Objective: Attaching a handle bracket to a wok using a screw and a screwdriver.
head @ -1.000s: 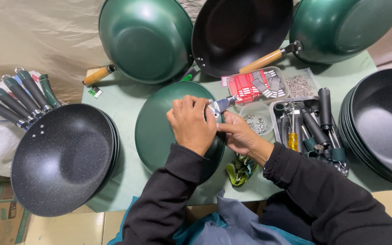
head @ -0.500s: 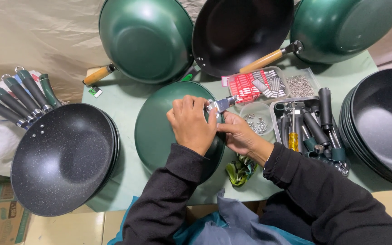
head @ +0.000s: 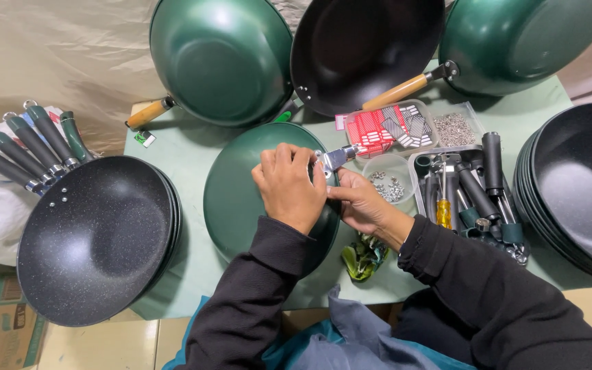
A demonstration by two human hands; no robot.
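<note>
Resting upside down at the middle of the pale green table [head: 173, 147], near its front edge, the round dark green metal wok [head: 241, 192] is under both your hands. Your left hand [head: 289, 188] lies curled over its rim, fingers closed around the edge; your right hand [head: 359, 205] pinches narrowly at the silver metal handle bracket [head: 336, 159] just beside it. What the fingertips grip there, I cannot tell.

Handling, as judged: stiff, fairly heavy, smooth-coated and likely to slide on its dome; take it by the rim or the bracket, not the curved back.

Counted outward:
- Finished woks with wooden handles [head: 220, 58], leaning along the back edge: three.
- Stack of speckled black handleless pans [head: 94, 236], left edge: one stack, number within not clear.
- A like black stack [head: 580, 188] at the right edge: one.
- Green-grey loose handles [head: 25, 147] on a white bag, far left: about six.
- Clear tray of dark handles and a yellow screwdriver [head: 443, 212]: one.
- Small clear tubs of screws and washers [head: 457, 128]: two.
- Red-and-white label packet [head: 381, 128]: one.
</note>
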